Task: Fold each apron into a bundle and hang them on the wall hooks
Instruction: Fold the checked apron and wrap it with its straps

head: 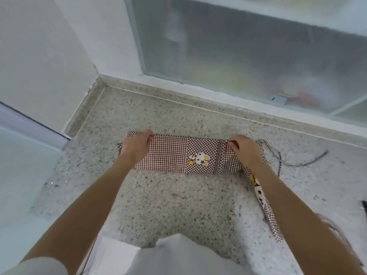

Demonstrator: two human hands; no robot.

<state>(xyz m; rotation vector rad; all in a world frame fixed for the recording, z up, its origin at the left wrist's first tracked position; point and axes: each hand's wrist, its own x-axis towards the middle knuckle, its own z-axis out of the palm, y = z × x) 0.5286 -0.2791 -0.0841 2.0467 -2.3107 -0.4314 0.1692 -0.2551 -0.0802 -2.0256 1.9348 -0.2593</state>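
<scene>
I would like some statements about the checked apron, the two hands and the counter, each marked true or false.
1. The apron lies folded into a long band on the speckled counter. True.
2. The left hand is lifted clear of the cloth. False: it rests on the apron's left end, fingers curled over the far edge.
3. The right hand grips the apron's right end. True.
4. The rabbit picture is hidden under a hand. False: it shows between the hands.
5. The apron hangs on a wall hook. False: it lies on the counter; no hook is in view.
</scene>
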